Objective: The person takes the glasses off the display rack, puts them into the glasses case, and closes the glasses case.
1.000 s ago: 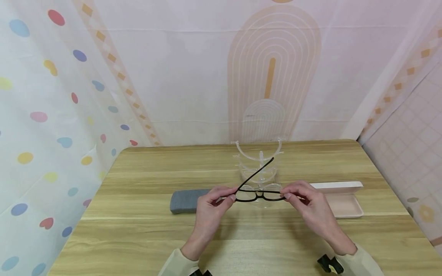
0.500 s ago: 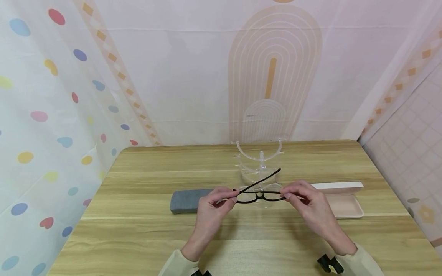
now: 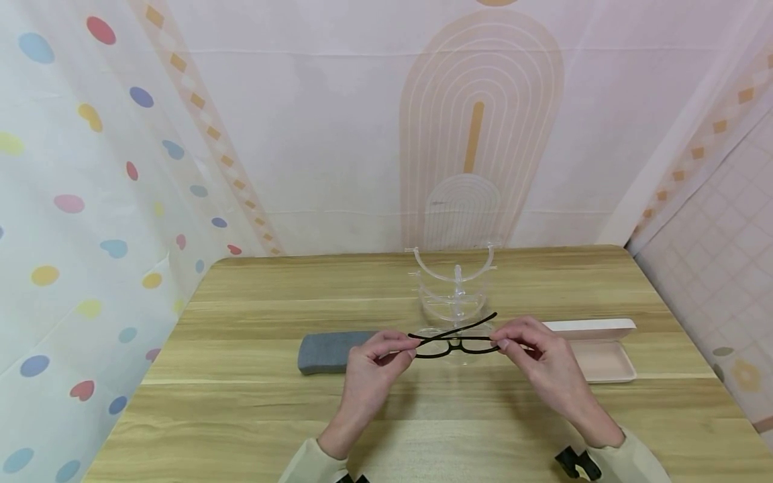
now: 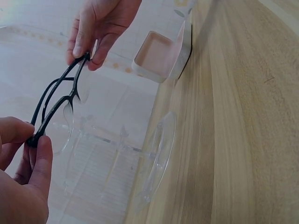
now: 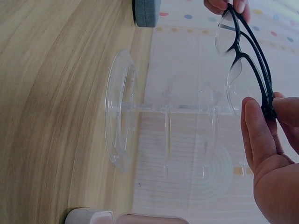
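Observation:
Black-framed eyeglasses (image 3: 454, 345) are held up above the table, between the two hands. My left hand (image 3: 373, 365) pinches the frame's left corner between thumb and fingers; my right hand (image 3: 540, 362) pinches the right corner the same way. Both temples are folded in behind the lenses and cross each other, the left one slanting up to the right. In the left wrist view the folded eyeglasses (image 4: 58, 100) hang in the air, apart from the stand. A clear plastic eyeglass display stand (image 3: 457, 295) stands just behind them with bare arms.
A grey glasses case (image 3: 326, 352) lies closed on the wooden table (image 3: 272, 416), left of the stand and partly behind the left hand. At the right, an open white case with a pink inside (image 3: 604, 362) sits partly behind the right hand. Patterned curtains hang behind the table.
The left temple of the eyeglasses has swung down and inward, from sticking up steeply to lying folded nearly flat across the other. Both hands have stayed almost in place.

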`<state>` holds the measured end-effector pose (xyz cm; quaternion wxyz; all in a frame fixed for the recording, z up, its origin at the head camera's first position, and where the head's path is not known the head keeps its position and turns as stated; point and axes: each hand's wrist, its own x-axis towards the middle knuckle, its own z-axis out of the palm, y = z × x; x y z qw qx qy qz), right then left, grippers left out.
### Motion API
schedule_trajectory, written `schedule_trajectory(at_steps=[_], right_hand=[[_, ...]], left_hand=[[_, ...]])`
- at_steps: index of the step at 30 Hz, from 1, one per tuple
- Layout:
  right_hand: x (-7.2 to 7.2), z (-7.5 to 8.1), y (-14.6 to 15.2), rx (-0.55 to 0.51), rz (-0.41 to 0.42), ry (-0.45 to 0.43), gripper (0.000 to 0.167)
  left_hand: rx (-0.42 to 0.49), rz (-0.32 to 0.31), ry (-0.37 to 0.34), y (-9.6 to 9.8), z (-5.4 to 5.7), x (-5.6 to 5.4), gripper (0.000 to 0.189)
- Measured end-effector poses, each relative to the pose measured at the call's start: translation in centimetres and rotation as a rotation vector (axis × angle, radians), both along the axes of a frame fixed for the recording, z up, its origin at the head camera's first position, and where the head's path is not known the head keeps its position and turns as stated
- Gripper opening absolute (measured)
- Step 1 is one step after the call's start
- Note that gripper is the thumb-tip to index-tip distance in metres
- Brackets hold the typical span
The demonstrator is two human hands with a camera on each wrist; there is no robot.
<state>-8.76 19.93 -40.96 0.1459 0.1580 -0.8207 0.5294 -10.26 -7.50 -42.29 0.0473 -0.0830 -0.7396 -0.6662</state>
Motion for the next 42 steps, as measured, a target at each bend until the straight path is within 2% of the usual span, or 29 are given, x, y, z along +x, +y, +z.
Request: schedule_trajectory(at_steps=[10, 19, 23, 26, 30, 34, 42], right_hand=[[0.0, -0.1, 0.0, 0.011, -0.008, -0.001, 0.019], [0.1, -0.2, 0.3, 0.008, -0.012, -0.013, 0.018], [0.2, -0.2, 0.6, 0.013, -0.027, -0.031, 0.017], [0.3, -0.2, 1.0, 0.008, -0.037, -0.051, 0.017], [0.6, -0.2, 1.7, -0.040, -0.050, -0.132, 0.012], [0.8, 0.0, 2.4, -0.111, -0.059, -0.219, 0.016], [1.1, -0.1, 4.6, -0.183, -0.021, -0.230, 0.017]], left_hand=[[-0.030, 0.002, 0.005, 0.0, 0.0, 0.0, 0.016], [-0.034, -0.022, -0.032, 0.2, 0.0, 0.0, 0.015], [-0.016, -0.047, -0.051, 0.5, -0.1, -0.2, 0.014], [0.034, -0.087, -0.072, 0.6, -0.2, -0.3, 0.017], [0.087, -0.143, -0.079, 1.0, -0.4, -0.4, 0.024], [0.089, -0.161, -0.076, 1.6, -0.5, -0.4, 0.023], [0.113, -0.192, -0.051, 3.3, -0.9, -0.5, 0.022]])
